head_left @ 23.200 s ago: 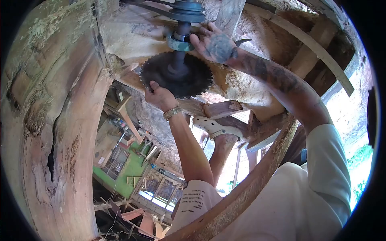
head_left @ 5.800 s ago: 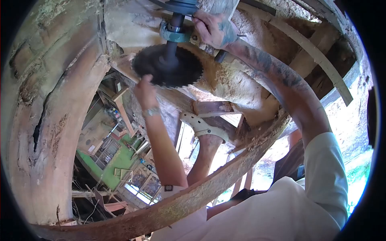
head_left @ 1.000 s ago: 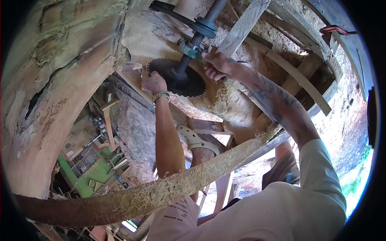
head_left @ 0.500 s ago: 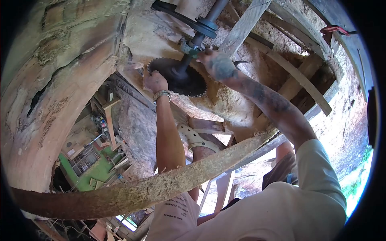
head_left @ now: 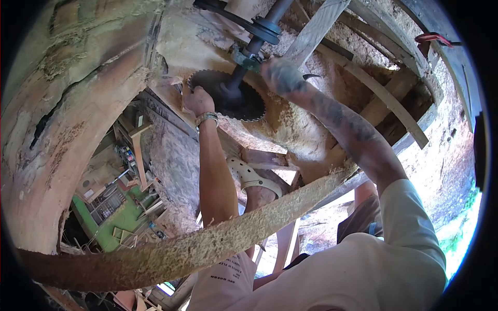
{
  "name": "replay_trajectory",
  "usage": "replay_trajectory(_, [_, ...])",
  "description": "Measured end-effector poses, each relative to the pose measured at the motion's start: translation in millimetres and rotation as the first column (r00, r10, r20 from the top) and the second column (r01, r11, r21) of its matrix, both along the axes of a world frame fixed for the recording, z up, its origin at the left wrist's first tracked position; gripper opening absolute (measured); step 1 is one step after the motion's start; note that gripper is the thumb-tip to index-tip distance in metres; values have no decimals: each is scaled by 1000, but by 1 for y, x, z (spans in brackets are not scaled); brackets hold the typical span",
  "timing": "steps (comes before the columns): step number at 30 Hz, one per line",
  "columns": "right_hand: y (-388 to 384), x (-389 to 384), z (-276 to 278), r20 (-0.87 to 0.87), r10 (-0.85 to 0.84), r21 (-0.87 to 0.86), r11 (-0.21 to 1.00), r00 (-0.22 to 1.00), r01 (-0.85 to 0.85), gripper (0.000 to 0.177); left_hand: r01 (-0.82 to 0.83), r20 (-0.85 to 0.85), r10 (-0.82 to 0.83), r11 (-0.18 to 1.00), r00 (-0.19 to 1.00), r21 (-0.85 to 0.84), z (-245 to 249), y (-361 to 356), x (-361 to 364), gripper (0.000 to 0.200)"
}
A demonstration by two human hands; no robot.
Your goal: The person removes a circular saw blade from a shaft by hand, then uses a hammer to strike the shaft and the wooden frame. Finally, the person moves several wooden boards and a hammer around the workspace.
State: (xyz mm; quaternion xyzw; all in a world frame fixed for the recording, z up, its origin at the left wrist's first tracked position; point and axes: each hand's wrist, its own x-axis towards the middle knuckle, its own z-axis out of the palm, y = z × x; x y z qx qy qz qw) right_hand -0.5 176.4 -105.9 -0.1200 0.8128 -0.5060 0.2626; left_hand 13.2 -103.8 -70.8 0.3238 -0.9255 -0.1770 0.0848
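A toothed circular saw blade (head_left: 241, 101) is fixed on the end of a dark metal shaft (head_left: 254, 46). My left hand (head_left: 198, 101), with a watch at its wrist, is closed at the blade's left edge, its fingers curled against the rim. Right of the shaft, my right hand (head_left: 280, 75) is closed beside a greenish metal fitting (head_left: 246, 61); its fingertips and whatever they grip are hard to make out. Higher on the shaft sits a pulley (head_left: 265, 31) with a dark belt (head_left: 223, 11) round it.
A dusty wooden beam (head_left: 207, 249) crosses below my forearms. Wooden braces (head_left: 319, 31) stand at upper right, near a red-handled item (head_left: 434, 37). My foot in a light clog (head_left: 249, 176) is under the blade. A green floor area (head_left: 111, 223) lies at lower left.
My left hand has shifted slightly left and up along the blade's edge. My right hand has moved slightly right and turned. The view has tilted a little.
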Motion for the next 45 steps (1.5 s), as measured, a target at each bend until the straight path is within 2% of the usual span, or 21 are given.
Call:
replay_trajectory(2, [1, 14, -4, -387, 27, 146, 989, 922, 33, 28, -10, 29, 10, 1000, 1000, 10, 5, 6, 1, 54])
replay_trajectory(4, [1, 17, -8, -423, -48, 95, 991, 905, 96, 29, -30, 20, 29, 999, 999, 24, 5, 5, 2, 55])
replay_trajectory(6, [0, 14, -5, -32, -223, -94, 971, 974, 219, 31, -43, 31, 42, 998, 999, 37, 8, 9, 1, 55])
replay_trajectory(7, [1, 10, 0, 304, -280, -196, 917, 911, 348, 32, -50, 38, 48, 998, 998, 41, 11, 14, -1, 55])
replay_trajectory(8, [0, 9, 4, 635, -283, -241, 811, 719, 533, 33, -58, 61, 55, 998, 997, 33, 16, 17, 0, 55])
replay_trajectory(12, [9, 3, -2, 895, 7, -338, 663, 446, 668, 32, -61, -63, 66, 995, 996, 80, 9, 12, 1, 44])
replay_trajectory(15, [11, -1, -2, 880, -1, -322, 736, 476, 596, 32, -44, -153, 63, 991, 986, 128, 4, 10, 2, 45])
replay_trajectory(17, [5, 1, -3, 646, -134, -344, 828, 751, 444, 30, -21, -198, 37, 997, 979, 79, -2, 5, 3, 43])
replay_trajectory(19, [-3, 5, -14, 142, -266, -279, 913, 953, 296, 27, -12, -230, 22, 999, 973, 41, -10, -3, 4, 41])
replay_trajectory(21, [-10, 11, -25, -410, -242, -150, 969, 880, 197, 25, 20, -238, -21, 1000, 971, -6, -20, -13, 2, 39])
replay_trajectory(23, [-13, 14, -31, -830, -83, 22, 983, 551, 180, 22, 64, -225, -73, 997, 972, -49, -33, -33, 3, 38])
replay_trajectory(26, [-5, 24, -11, -873, -75, 85, 949, 482, 303, 27, 83, -188, -89, 996, 978, -40, -38, -40, 3, 35])
replay_trajectory(28, [-7, 19, -7, -528, -244, -79, 968, 813, 238, 26, 80, -115, -82, 997, 990, -15, -28, -31, 1, 40])
replay_trajectory(29, [-10, 13, -6, -145, -294, -209, 942, 945, 261, 26, 55, -92, -56, 998, 994, -14, -24, -26, 2, 41])
replay_trajectory(30, [-9, 9, -5, 228, -265, -317, 890, 937, 328, 27, 30, -68, -30, 999, 997, -13, -16, -17, 2, 42])
replay_trajectory(32, [-8, 5, -3, 776, -94, -372, 731, 624, 572, 28, -60, -69, 58, 998, 996, -30, 0, 6, 1, 40])
replay_trajectory(35, [-17, -1, -9, 753, -141, -303, 792, 643, 529, 31, 43, -162, -52, 998, 985, -55, -19, -18, 1, 42])
replay_trajectory(38, [-11, 14, -9, 83, -307, -98, 944, 948, 315, 32, 126, -129, -145, 981, 981, -146, -20, -22, 3, 43])
replay_trajectory(41, [-7, 22, -19, -443, -224, 45, 962, 868, 271, 32, 174, -80, -198, 956, 977, -238, -29, -36, 5, 44])
replay_trajectory(44, [-7, 17, -25, -313, -263, -59, 965, 913, 257, 33, 24, -120, -32, 997, 992, -70, -7, -5, 3, 44])
replay_trajectory(45, [-7, 15, -18, 77, -265, -213, 937, 961, 276, 34, -26, -128, 24, 999, 992, -18, -4, 2, 2, 43])
